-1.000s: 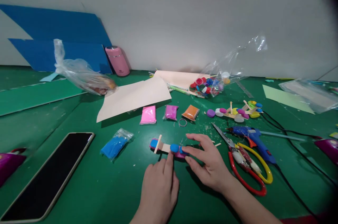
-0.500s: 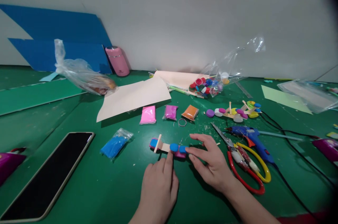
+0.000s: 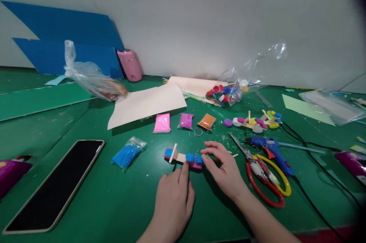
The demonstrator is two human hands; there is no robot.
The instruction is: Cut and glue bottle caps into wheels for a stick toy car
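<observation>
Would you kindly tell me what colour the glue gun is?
The glue gun is mainly blue, in the head view.

My table (image 3: 120,205) is green. My little toy (image 3: 180,157) has blue, purple and pale wood colours. I see a blue packet (image 3: 128,154), a pink packet (image 3: 162,123), a purple packet (image 3: 186,121) and an orange packet (image 3: 207,121). My bottle (image 3: 130,66) is pink. My scissors (image 3: 250,154) have one red handle (image 3: 252,188) and one yellow handle (image 3: 281,173). My phone (image 3: 54,185) is black with a cream edge.
</observation>
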